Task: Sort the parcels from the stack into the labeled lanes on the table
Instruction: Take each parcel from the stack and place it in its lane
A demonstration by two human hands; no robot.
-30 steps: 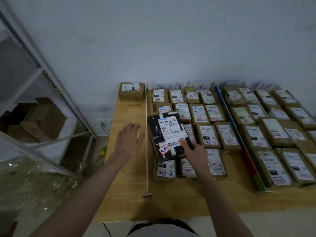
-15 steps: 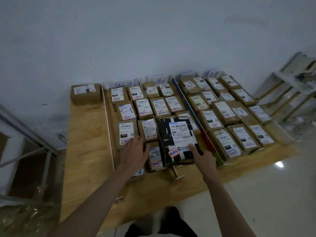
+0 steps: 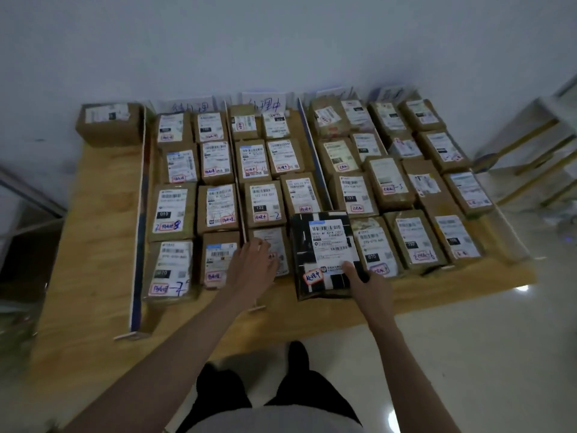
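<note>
We are placing the black parcel at the near end of the middle lane. Our right hand grips its near right corner, thumb on top. Our left hand, fingers relaxed, rests on the brown parcel just left. Next we judge it needs lowering flat onto the surface, then letting go.

Parcels fill the table in rows between upright dividers. One parcel sits alone at the far left corner. Near the front edge, the striped parcel lies right of the middle divider.
</note>
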